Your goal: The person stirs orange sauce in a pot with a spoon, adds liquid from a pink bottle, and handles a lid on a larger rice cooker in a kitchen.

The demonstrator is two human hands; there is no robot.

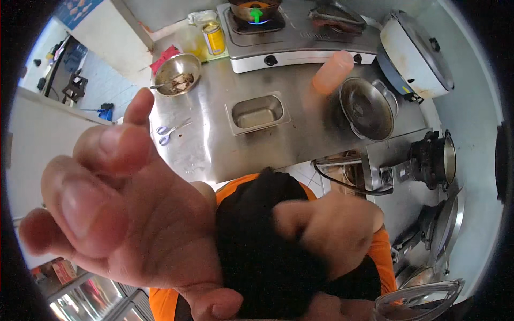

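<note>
My left hand (pixel 152 216) is raised very close to the camera at the left, palm in view. Its fingers are bent and spread apart, with nothing visible in them. Behind its fingertips lie scissors with pale purple handles (pixel 170 132) on the stainless steel table (pixel 257 152). My right hand (pixel 337 228) is blurred in front of my body, against black fabric (pixel 269 240) over an orange garment. Its fingers look curled; whether they grip anything cannot be told. Beyond both hands, a small rectangular steel pan (pixel 258 113) stands on the table.
A two-burner gas stove (pixel 297 48) has a lit flame under a pan (pixel 257 11). Nearby are a steel bowl (pixel 188 66) of food, a yellow can (pixel 213 39), an orange-tinted bottle (pixel 333 72), a dark wok (pixel 367 108) and a large white pot (pixel 413 56). Another burner (pixel 427 160) stands right.
</note>
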